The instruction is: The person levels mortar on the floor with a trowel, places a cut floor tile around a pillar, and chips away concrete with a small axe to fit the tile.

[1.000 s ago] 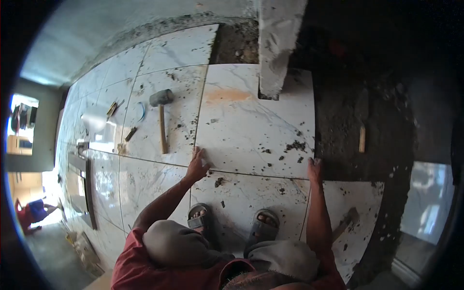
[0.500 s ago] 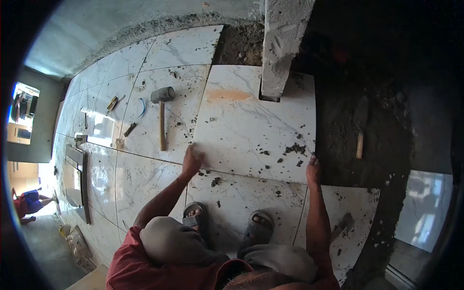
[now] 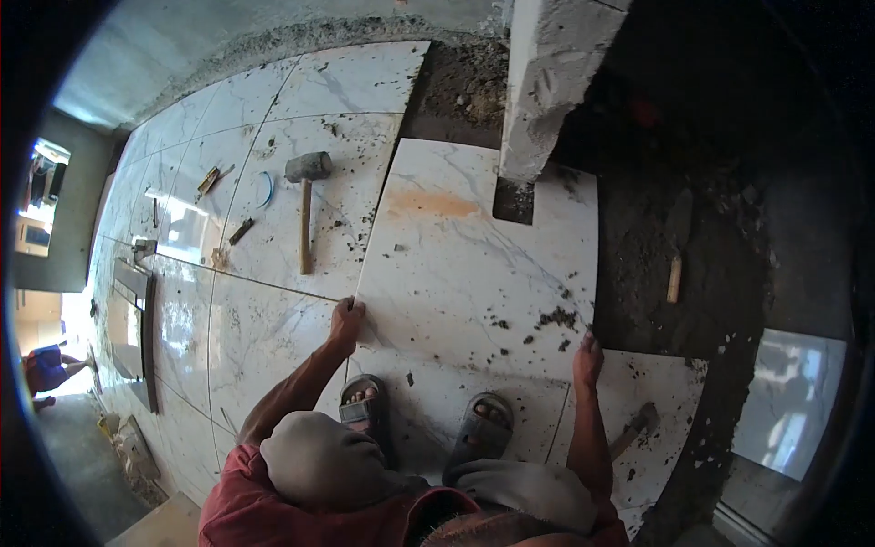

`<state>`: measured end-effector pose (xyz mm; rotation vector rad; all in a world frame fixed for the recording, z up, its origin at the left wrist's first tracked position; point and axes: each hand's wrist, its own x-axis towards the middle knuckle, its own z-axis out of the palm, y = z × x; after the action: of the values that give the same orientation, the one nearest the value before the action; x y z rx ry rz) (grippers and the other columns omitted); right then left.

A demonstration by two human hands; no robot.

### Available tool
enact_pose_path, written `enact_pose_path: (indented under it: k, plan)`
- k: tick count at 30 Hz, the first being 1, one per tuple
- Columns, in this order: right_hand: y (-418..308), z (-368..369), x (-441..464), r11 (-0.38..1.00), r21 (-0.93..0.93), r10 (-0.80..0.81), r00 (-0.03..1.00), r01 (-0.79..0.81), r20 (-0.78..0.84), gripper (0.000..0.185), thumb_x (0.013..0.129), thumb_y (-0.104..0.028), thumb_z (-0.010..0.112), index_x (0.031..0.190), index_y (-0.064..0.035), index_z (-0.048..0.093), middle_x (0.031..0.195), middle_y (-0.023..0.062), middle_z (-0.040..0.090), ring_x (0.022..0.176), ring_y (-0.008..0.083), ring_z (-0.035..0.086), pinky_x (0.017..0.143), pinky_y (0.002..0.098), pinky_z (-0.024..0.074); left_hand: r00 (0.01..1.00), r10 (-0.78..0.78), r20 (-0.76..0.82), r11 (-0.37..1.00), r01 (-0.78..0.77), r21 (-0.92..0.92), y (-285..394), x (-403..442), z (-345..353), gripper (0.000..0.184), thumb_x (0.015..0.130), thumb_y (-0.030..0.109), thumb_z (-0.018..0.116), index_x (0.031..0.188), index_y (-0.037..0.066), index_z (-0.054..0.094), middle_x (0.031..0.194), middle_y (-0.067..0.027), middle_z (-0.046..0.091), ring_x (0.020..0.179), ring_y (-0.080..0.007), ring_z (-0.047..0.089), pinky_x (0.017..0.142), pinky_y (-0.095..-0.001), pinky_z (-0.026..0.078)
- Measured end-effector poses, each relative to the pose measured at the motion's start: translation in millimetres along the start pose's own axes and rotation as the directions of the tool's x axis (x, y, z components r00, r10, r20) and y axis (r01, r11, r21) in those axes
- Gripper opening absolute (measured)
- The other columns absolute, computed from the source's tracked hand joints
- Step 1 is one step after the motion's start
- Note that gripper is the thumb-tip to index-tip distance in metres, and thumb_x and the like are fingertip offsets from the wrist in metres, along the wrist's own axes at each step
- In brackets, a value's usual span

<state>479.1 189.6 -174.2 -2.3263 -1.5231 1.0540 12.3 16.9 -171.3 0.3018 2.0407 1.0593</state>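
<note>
A marble-patterned floor tile (image 3: 456, 273) with an orange smear and a cut notch lies in front of me, its near edge overlapping the tiles by my feet. My left hand (image 3: 347, 324) is closed on its left edge near the front corner. At the right front corner, my right hand (image 3: 588, 360) grips the same tile, fingers wrapped over the edge. Dark mortar crumbs are scattered on its surface. The notch sits just in front of the base of a rough concrete column (image 3: 547, 91), with dark ground showing through it.
A rubber mallet (image 3: 306, 214) lies on the laid tiles to the left, near a blue ring (image 3: 265, 189). On the dark mortar bed at right rests a trowel (image 3: 676, 264). A hammer (image 3: 638, 427) lies by my right forearm. Another person (image 3: 47, 369) is at far left.
The notched tile has been pulled toward me, away from the column, and now laps over the near tiles. Both hands moved back with it, still holding its edges.
</note>
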Motion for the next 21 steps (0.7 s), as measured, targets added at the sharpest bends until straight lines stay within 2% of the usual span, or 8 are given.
enact_pose_path:
  k: [1, 4, 8, 10, 11, 14, 19, 21]
  plan:
    - [11, -1, -12, 0.996, 0.061, -0.063, 0.998, 0.065, -0.028, 0.061, 0.095, -0.048, 0.033, 0.125, 0.0020, 0.050, 0.124, 0.0264, 0.051, 0.115, 0.0426, 0.048, 0.095, 0.0462, 0.0382, 1.000, -0.007, -0.009, 1.000, 0.007, -0.005, -8, -9, -5, 0.030, 0.087, 0.018, 0.055, 0.107, -0.004, 0.057, 0.090, -0.0108, 0.061, 0.080, -0.0185, 0.056, 0.072, -0.0333, 0.046]
    - [35, -5, -41, 0.992, 0.114, -0.049, 0.999, 0.051, -0.018, 0.062, 0.095, -0.048, 0.033, 0.125, 0.0028, 0.050, 0.123, 0.0271, 0.052, 0.114, 0.0412, 0.050, 0.094, 0.0453, 0.0392, 0.995, -0.100, 0.009, 0.995, 0.100, -0.007, -29, -38, -17, 0.030, 0.088, 0.018, 0.054, 0.108, -0.004, 0.056, 0.090, -0.0114, 0.061, 0.081, -0.0191, 0.057, 0.073, -0.0339, 0.047]
    - [66, -6, -72, 0.992, 0.096, -0.076, 0.993, 0.084, -0.086, 0.061, 0.095, -0.047, 0.035, 0.121, 0.0046, 0.051, 0.119, 0.0272, 0.054, 0.110, 0.0398, 0.053, 0.092, 0.0438, 0.0412, 0.982, -0.188, -0.007, 0.982, 0.188, -0.001, -19, -90, -29, 0.030, 0.091, 0.020, 0.052, 0.108, -0.005, 0.053, 0.091, -0.0122, 0.061, 0.080, -0.0201, 0.057, 0.070, -0.0357, 0.049]
    - [67, -20, -94, 0.995, 0.099, -0.023, 0.999, 0.020, 0.030, 0.058, 0.095, -0.045, 0.038, 0.118, 0.0060, 0.053, 0.115, 0.0268, 0.056, 0.107, 0.0386, 0.055, 0.092, 0.0409, 0.0420, 0.972, -0.232, 0.032, 0.971, 0.234, -0.057, -23, -111, -36, 0.035, 0.091, 0.021, 0.051, 0.111, -0.006, 0.051, 0.094, -0.0135, 0.059, 0.082, -0.0222, 0.058, 0.070, -0.0371, 0.050]
    - [83, -19, -102, 0.995, 0.094, -0.026, 0.999, 0.022, 0.036, 0.058, 0.095, -0.045, 0.038, 0.118, 0.0060, 0.053, 0.115, 0.0268, 0.056, 0.107, 0.0386, 0.055, 0.092, 0.0409, 0.0420, 0.969, -0.236, 0.066, 0.960, 0.243, -0.138, -31, -119, -43, 0.030, 0.091, 0.020, 0.053, 0.107, -0.005, 0.053, 0.091, -0.0118, 0.060, 0.080, -0.0185, 0.057, 0.072, -0.0350, 0.049]
    - [107, -13, -117, 0.986, 0.164, 0.038, 0.999, -0.037, -0.001, 0.055, 0.094, -0.043, 0.041, 0.111, 0.0077, 0.055, 0.108, 0.0255, 0.059, 0.101, 0.0361, 0.058, 0.089, 0.0398, 0.0428, 0.970, -0.241, 0.022, 0.967, 0.242, -0.078, -50, -135, -57, 0.030, 0.090, 0.020, 0.053, 0.106, -0.006, 0.053, 0.091, -0.0114, 0.061, 0.081, -0.0180, 0.057, 0.074, -0.0337, 0.048]
    - [53, -48, -179, 0.930, 0.029, 0.356, 0.917, -0.367, 0.179, 0.060, 0.097, -0.048, 0.030, 0.137, -0.0039, 0.037, 0.142, 0.0206, 0.034, 0.130, 0.0382, 0.033, 0.106, 0.0451, 0.0295, 0.970, -0.237, 0.050, 0.968, 0.240, -0.076, -78, -146, -79, 0.032, 0.090, 0.023, 0.054, 0.106, -0.004, 0.054, 0.088, -0.0109, 0.061, 0.079, -0.0168, 0.056, 0.072, -0.0328, 0.047]
    - [59, -46, -175, 0.946, 0.058, 0.308, 0.940, -0.319, 0.147, 0.057, 0.096, -0.047, 0.032, 0.130, -0.0017, 0.041, 0.134, 0.0211, 0.039, 0.122, 0.0371, 0.038, 0.101, 0.0441, 0.0322, 0.974, -0.221, 0.058, 0.960, 0.207, 0.187, -66, -142, -80, 0.031, 0.090, 0.028, 0.054, 0.100, -0.001, 0.055, 0.079, -0.0071, 0.058, 0.073, -0.0149, 0.054, 0.065, -0.0316, 0.046]
